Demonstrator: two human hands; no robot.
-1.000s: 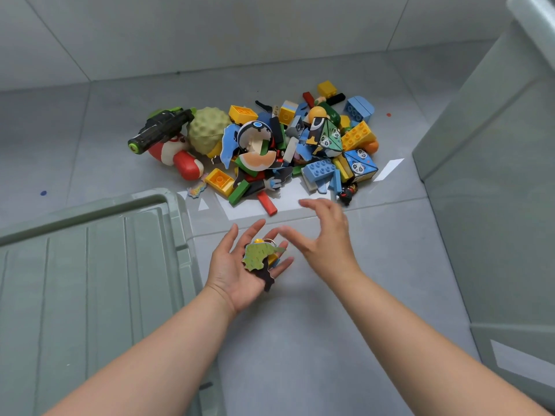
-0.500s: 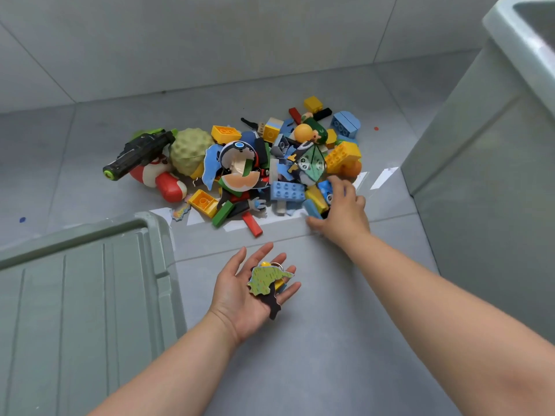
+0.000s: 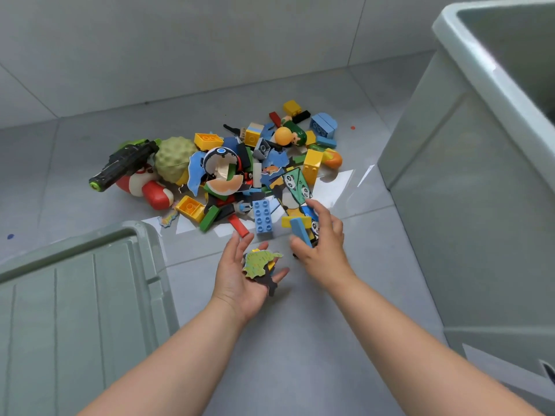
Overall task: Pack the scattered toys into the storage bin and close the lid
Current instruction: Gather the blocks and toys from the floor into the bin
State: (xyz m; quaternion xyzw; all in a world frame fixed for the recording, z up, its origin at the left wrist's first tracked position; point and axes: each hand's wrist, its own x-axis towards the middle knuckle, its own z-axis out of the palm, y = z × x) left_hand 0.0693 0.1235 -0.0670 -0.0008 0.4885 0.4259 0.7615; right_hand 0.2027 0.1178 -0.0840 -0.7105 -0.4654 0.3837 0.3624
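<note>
**Gathering step**

Lid (image 3: pixel 75 295) lower left, toy pile (image 3: pixel 258 175) mid-frame. Cutouts (image 3: pixel 259 262) are borne on the flat left hand (image 3: pixel 240 283); a blue block (image 3: pixel 300 232) is gripped by the right hand (image 3: pixel 326 244). Storage bin (image 3: pixel 465 205), far right: lift over rim likely needed.

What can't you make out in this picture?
Head view.
Contents of the storage bin: hidden by its wall, cut by the right edge.
The lid: cut off by left and bottom edges.
The pieces in the right hand: mostly behind its fingers.
Pieces under the green cutout on the left hand: covered by it.
</note>
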